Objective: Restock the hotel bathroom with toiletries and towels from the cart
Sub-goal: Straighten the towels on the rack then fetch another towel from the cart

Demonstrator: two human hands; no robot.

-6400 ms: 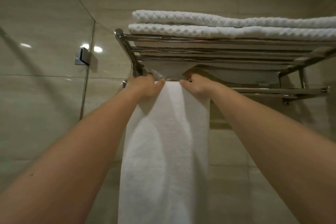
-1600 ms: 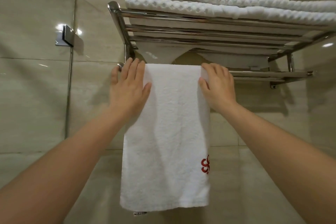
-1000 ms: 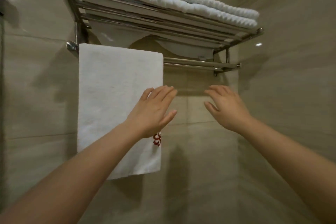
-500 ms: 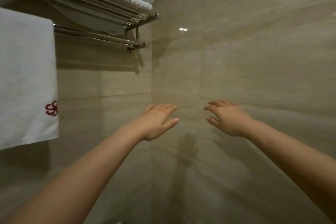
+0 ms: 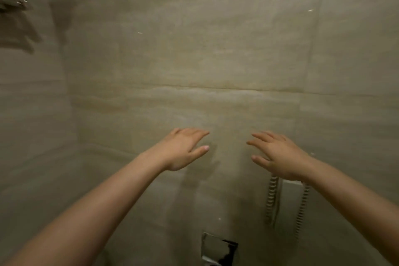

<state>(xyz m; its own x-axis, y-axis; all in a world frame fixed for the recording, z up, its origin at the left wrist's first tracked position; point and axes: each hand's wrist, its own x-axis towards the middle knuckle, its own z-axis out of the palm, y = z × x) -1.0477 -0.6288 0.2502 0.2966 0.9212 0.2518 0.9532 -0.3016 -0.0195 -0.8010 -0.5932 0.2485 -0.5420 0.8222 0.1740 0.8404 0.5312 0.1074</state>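
We hold left hand (image 5: 183,149) and right hand (image 5: 278,157) out before tiled wall (image 5: 194,49) — both grips released, fingers spread, nothing carried. Towels, toiletries, cart out of view; only rack end (image 5: 15,4) at top left. Free hands suit fetching next item, we judge.

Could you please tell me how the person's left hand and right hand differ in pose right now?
The left hand has its fingers close together, while the right hand has them spread apart. The left hand shows against bare wall tile; the right hand covers the top of a coiled cord. Both are open, backs to the camera, holding nothing.
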